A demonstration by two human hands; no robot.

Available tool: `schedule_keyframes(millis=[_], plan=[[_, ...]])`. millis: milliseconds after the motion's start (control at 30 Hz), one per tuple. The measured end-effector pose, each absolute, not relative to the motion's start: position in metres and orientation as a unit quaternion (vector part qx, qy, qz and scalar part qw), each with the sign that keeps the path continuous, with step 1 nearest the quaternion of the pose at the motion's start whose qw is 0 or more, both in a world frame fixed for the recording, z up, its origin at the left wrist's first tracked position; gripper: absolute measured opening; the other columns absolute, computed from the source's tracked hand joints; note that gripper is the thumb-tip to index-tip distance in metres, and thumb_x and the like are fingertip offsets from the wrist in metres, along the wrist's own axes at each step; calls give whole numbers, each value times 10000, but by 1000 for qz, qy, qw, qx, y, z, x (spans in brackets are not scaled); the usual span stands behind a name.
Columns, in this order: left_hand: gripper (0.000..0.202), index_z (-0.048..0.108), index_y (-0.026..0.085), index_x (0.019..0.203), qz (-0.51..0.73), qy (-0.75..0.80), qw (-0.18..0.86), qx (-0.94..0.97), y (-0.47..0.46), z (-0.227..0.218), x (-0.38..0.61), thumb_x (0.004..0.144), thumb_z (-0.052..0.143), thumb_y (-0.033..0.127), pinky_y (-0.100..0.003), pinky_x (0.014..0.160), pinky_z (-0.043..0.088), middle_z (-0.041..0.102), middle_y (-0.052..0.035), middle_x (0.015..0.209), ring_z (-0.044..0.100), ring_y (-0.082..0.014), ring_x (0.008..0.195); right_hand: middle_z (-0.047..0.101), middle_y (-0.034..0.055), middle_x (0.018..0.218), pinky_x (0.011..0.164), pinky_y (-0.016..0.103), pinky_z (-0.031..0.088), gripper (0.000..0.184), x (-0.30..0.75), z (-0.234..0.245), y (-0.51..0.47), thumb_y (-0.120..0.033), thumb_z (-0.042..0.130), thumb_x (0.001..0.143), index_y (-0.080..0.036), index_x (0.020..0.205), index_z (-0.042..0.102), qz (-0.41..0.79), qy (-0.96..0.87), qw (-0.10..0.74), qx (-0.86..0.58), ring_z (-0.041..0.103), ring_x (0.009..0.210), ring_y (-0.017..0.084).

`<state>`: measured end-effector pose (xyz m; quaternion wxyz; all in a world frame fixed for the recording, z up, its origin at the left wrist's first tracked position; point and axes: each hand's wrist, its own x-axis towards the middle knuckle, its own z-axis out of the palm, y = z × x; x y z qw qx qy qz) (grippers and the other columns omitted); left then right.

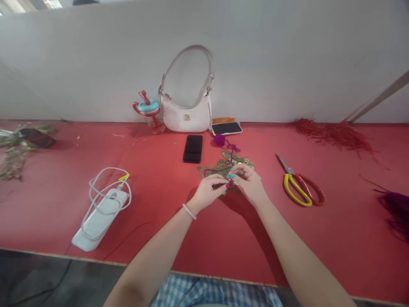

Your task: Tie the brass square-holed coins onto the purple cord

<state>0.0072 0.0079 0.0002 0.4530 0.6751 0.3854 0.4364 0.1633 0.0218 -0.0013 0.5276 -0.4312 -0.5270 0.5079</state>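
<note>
My left hand (208, 192) and my right hand (251, 184) meet over a loose pile of brass-coloured coins (220, 165). Fingertips of both are pinched together on a purple yarn (209, 172), which loops over the pile. A small purple bit shows between the fingers, perhaps with a coin at it; the fingers cover most of it. From the pile the strand runs back to a purple yarn ball (219, 140). The right nails are turquoise, and a pale bead bracelet (189, 212) circles my left wrist.
Scissors (300, 183) with yellow and red handles lie right of my hands on the red table (153, 230). Behind are a black phone (193, 149), a white-edged phone (226, 128), a white handbag (187, 113) and a cup (153, 117). A cabled white power bank (100, 219) lies left.
</note>
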Motion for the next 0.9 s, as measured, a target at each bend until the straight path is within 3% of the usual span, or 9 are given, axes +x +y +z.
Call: schedule_keyframes(millis=[167, 267, 433, 667, 900], plan=[[199, 675, 136, 833, 453, 381, 524, 613, 10, -2, 6, 759, 572, 289, -234, 603, 502, 603, -86, 918, 589, -133, 730, 578, -5, 726, 601, 246, 456, 132, 156, 1, 19, -259, 614, 712, -213, 817, 550, 461, -556, 524, -451, 546, 654, 122], [198, 673, 133, 821, 477, 371, 527, 598, 11, -5, 5, 746, 589, 296, -242, 652, 508, 594, -82, 909, 579, -144, 790, 569, 1, 723, 604, 256, 456, 109, 152, 4, 17, -246, 587, 712, -207, 806, 549, 417, -568, 523, -479, 540, 661, 133], [201, 674, 142, 816, 486, 381, 532, 579, 10, -6, 6, 740, 596, 310, -241, 607, 521, 559, -78, 950, 572, -131, 752, 556, 7, 731, 584, 254, 443, 92, 150, 4, 16, -254, 554, 726, -205, 804, 551, 398, -585, 514, -486, 517, 649, 134], [147, 688, 170, 815, 498, 370, 501, 604, 10, -2, 6, 766, 572, 248, -302, 759, 521, 574, -96, 1086, 569, -180, 939, 534, -2, 742, 614, 255, 433, 146, 152, -1, 20, -275, 574, 727, -221, 858, 541, 409, -594, 520, -458, 507, 672, 136], [143, 681, 150, 823, 490, 398, 467, 619, 9, 0, 6, 761, 559, 191, -292, 749, 509, 633, -94, 946, 591, -164, 856, 533, 7, 749, 635, 274, 443, 173, 153, -1, 19, -283, 576, 731, -224, 887, 534, 393, -595, 523, -467, 510, 693, 148]])
